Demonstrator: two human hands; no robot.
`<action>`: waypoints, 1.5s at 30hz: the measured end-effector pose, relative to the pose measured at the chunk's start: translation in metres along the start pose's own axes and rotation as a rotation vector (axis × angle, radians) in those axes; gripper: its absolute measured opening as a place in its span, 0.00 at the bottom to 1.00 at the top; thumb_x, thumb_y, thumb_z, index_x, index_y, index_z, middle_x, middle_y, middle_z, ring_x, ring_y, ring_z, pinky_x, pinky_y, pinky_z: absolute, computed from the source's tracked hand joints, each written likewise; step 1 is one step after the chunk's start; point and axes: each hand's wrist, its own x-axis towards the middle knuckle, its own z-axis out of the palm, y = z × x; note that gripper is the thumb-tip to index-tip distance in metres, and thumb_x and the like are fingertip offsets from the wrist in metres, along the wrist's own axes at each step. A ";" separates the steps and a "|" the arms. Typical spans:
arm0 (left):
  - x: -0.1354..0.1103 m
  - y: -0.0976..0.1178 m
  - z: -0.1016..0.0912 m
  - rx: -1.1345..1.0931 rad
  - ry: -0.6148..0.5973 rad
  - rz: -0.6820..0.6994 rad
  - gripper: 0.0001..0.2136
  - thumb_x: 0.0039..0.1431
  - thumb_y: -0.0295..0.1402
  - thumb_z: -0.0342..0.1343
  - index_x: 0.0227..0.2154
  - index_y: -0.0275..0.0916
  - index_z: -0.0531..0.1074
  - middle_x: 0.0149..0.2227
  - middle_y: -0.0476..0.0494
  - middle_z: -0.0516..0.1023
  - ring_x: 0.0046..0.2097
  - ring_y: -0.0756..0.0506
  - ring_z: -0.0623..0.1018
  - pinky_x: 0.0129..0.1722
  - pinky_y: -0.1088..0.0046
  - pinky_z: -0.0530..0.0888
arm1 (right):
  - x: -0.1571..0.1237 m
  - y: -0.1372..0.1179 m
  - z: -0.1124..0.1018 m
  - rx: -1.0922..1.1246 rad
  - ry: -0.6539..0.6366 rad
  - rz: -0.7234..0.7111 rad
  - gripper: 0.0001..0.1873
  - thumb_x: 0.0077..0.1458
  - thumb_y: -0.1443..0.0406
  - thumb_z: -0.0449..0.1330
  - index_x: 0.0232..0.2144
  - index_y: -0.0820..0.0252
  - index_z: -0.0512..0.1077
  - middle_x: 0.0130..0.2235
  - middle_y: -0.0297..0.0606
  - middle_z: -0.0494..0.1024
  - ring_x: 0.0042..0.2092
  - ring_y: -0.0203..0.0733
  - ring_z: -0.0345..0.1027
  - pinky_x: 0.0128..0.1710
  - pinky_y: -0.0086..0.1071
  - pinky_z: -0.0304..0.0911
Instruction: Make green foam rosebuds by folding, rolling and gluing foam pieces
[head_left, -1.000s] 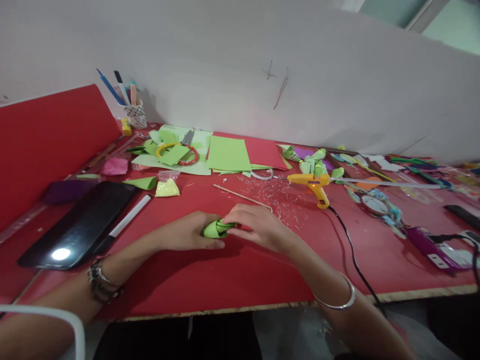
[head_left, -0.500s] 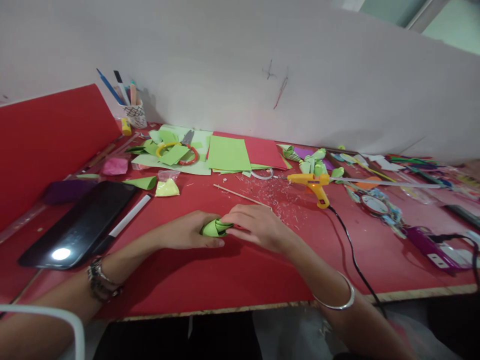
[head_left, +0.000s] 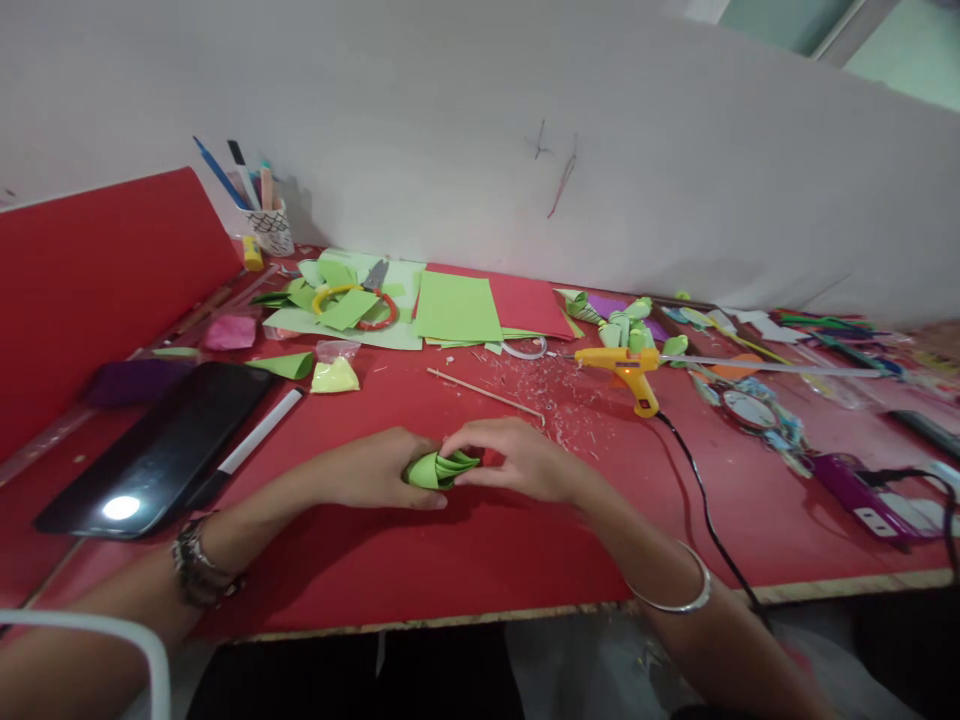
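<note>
A rolled green paper piece (head_left: 439, 470), with overlapping folds at its right end, is held just above the red table near its front. My left hand (head_left: 382, 468) wraps its left side, thumb along the near edge. At the folded end, the thumb and fingers of my right hand (head_left: 517, 460) pinch the paper from the right. A thin wooden stick (head_left: 484, 393) lies on the table just beyond my hands. Farther right rests a yellow glue gun (head_left: 626, 372), with a clear glue stick out of its back.
Scissors (head_left: 356, 305) lie among green paper scraps at the back left. Green sheets (head_left: 457, 306) sit beside them. A phone (head_left: 161, 450) and a marker (head_left: 259, 435) are at left. The glue gun's black cord (head_left: 701, 490) runs off the front edge near a purple power strip (head_left: 862, 495).
My right hand has opened its grip slightly and shifted, so more of the folded end shows. Both hands with the rolled green paper have come slightly nearer to me.
</note>
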 end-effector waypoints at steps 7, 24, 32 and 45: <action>0.000 -0.001 -0.001 -0.003 -0.024 0.044 0.12 0.47 0.40 0.53 0.25 0.35 0.68 0.20 0.53 0.63 0.21 0.54 0.61 0.20 0.80 0.55 | -0.001 -0.002 0.000 -0.135 0.006 -0.033 0.10 0.55 0.63 0.52 0.40 0.58 0.67 0.37 0.35 0.73 0.37 0.33 0.65 0.37 0.26 0.58; 0.002 -0.008 -0.004 -0.102 -0.079 0.127 0.13 0.51 0.40 0.50 0.33 0.35 0.68 0.27 0.51 0.67 0.28 0.52 0.64 0.26 0.81 0.61 | -0.003 -0.012 0.003 -0.820 0.103 -0.195 0.11 0.59 0.66 0.44 0.40 0.58 0.65 0.30 0.34 0.72 0.29 0.33 0.60 0.27 0.28 0.49; 0.002 -0.006 -0.003 -0.084 -0.073 0.063 0.13 0.49 0.41 0.51 0.29 0.34 0.68 0.24 0.52 0.64 0.25 0.53 0.62 0.22 0.80 0.58 | -0.001 -0.012 0.003 -0.792 0.089 -0.201 0.14 0.59 0.61 0.44 0.38 0.60 0.66 0.31 0.35 0.71 0.29 0.33 0.60 0.28 0.28 0.50; 0.003 -0.006 -0.002 -0.127 -0.068 0.093 0.11 0.50 0.39 0.51 0.31 0.35 0.68 0.24 0.52 0.66 0.25 0.53 0.62 0.23 0.81 0.59 | 0.000 -0.010 0.007 -0.699 0.051 -0.140 0.13 0.60 0.62 0.43 0.41 0.59 0.65 0.36 0.36 0.71 0.33 0.34 0.62 0.29 0.28 0.52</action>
